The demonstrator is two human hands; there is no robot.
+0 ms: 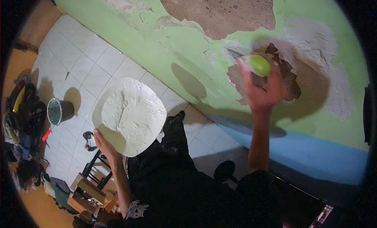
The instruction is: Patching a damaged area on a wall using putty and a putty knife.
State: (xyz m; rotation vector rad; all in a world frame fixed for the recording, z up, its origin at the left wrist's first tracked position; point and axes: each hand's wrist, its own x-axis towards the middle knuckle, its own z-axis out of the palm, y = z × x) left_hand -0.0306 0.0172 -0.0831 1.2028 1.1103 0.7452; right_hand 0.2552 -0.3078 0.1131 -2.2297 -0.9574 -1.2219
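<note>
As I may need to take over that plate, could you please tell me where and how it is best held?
Probably by the free right-hand edge of the plate, coming from the right, fingers beneath and thumb on the rim: it is broad with rounded corners, the left hand holds its lower-left edge, and white paste spreads over the middle.

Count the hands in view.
2: the left hand at the edge of the white plate; the right hand before the green wall, holding a green-handled tool.
</note>
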